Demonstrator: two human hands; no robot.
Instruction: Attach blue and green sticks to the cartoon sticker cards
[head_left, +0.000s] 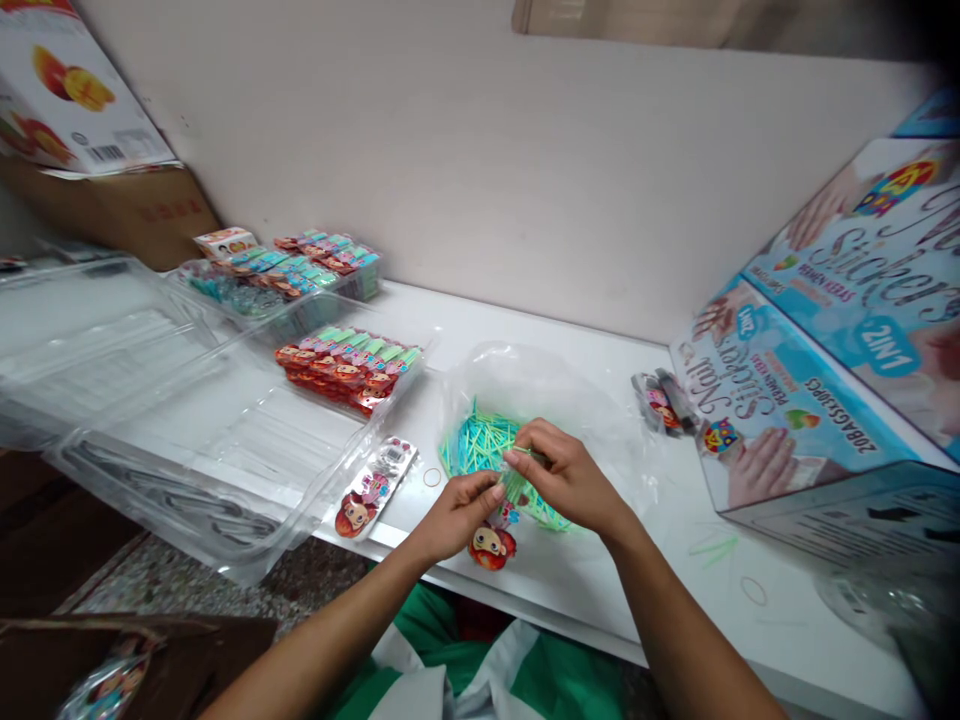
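Both hands meet over the front of the table. My left hand (466,510) is closed, pinching the side of a small candy packet (491,548) printed with a red-haired cartoon girl. My right hand (561,468) is closed at the packet's top end, where green strips show between the fingers; exactly what its fingertips grip is partly hidden. Just behind the hands, a clear plastic bag (517,365) lies open with a heap of thin green and blue sticks (480,440) in it. Left of my left hand, a similar packet (375,490) lies flat at the table edge.
Open clear plastic trays (247,440) cover the left side, with rows of packets (349,365) stacked behind. Printed boxes (810,400) stand at right, beside dark packets (664,402). Rubber bands (754,591) and loose green sticks (716,550) lie on the white table (637,600).
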